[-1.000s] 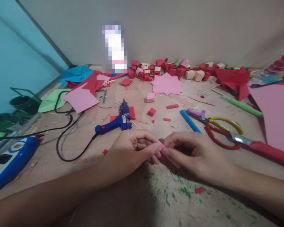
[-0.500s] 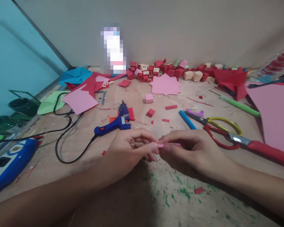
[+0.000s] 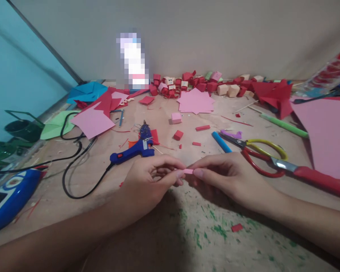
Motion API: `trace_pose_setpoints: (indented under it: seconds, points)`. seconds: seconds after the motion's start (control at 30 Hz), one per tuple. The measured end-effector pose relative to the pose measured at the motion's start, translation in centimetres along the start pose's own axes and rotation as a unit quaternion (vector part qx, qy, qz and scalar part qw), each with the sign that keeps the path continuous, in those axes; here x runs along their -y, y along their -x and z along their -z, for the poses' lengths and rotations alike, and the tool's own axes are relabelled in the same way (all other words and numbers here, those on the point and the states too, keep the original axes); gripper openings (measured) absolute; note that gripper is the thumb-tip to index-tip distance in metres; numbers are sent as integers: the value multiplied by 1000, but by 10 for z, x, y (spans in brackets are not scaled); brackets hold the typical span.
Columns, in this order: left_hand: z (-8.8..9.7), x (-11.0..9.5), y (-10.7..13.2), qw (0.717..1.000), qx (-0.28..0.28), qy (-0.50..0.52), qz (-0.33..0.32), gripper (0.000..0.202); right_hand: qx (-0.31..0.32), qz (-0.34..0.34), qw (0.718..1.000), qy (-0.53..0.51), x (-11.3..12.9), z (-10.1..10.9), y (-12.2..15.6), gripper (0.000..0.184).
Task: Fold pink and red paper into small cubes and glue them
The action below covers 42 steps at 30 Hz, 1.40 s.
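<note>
Between both hands is a small pink paper strip (image 3: 188, 171), held just above the table at the centre. My left hand (image 3: 155, 177) pinches its left end between thumb and fingers. My right hand (image 3: 222, 173) has the other end in a thumb-and-finger pinch. Most of the strip is covered by fingertips. Beyond the hands lie a pink paper cube (image 3: 176, 118), a small red paper block (image 3: 178, 135) and a folded red strip (image 3: 202, 128). A blue glue gun (image 3: 133, 151) rests left of my left hand.
Scissors with red and yellow handles (image 3: 268, 151), a red-handled tool (image 3: 320, 181) and a blue stick (image 3: 221, 142) lie near my right hand. A black cord (image 3: 73, 196) loops at left. Stacked pink paper (image 3: 196, 101) and several paper cubes (image 3: 233, 90) line the back.
The pink strip, which stuck out behind my right thumb, now shows only as a short piece between the fingertips. My fingers have shifted slightly; the whole view has moved a little.
</note>
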State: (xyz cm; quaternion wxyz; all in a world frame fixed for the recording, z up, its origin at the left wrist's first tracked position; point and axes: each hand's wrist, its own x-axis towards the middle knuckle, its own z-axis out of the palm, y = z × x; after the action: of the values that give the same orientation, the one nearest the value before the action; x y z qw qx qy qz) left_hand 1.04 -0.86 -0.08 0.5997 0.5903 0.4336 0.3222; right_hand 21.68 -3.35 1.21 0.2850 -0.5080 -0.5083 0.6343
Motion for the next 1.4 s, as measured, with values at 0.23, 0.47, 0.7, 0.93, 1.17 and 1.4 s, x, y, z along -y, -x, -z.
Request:
trace_pose_setpoints:
  seconds: [0.23,0.47,0.7,0.93,1.17,1.4]
  points:
    - [3,-1,-3,983,52,-167,-63,13,-3,48,997,58,-5,2,-1,29]
    - [6,-6,-4,947,77,-296,-104,21,-13,97,988,118,-12,2,-3,24]
    - [8,-9,-5,958,38,-275,-67,20,-6,7,1000,28,-8,1,-1,31]
    - [8,-5,-7,935,78,-334,-93,20,14,51,992,113,-5,1,1,35]
    - [8,-1,-3,918,71,-357,-159,24,22,83,985,150,-5,0,2,36]
    - [13,-27,8,883,97,-416,-197,28,21,130,983,130,-6,3,7,43]
